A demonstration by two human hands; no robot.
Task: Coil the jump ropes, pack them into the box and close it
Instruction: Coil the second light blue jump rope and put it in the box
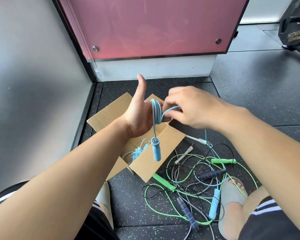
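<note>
left hand (139, 116): held open, thumb up, light-blue jump rope (156, 112) wound round its fingers, its handle (156, 149) hanging above the open box (156, 158) | right hand (189, 108): pinches the loose strand beside the coil | box: on the floor (241, 101), one coiled blue rope (136, 151) inside | tangled ropes (197, 172): on the floor, just right of the box

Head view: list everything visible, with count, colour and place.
cardboard box: one, brown, open, floor centre.
coiled rope: one, light blue, inside the box.
blue rope: one, wound round left hand, handle dangling.
green rope: one, loose, floor right of box.
black rope: one, blue-banded handles, same tangle.
grey rope: one, white handles, same tangle.
panel: one, pink, behind box.
weight plate: one, black, top right.
slippers: two, grey, bottom edge.
left hand: thumb up, carrying the coil.
right hand: pinches the blue rope.
</note>
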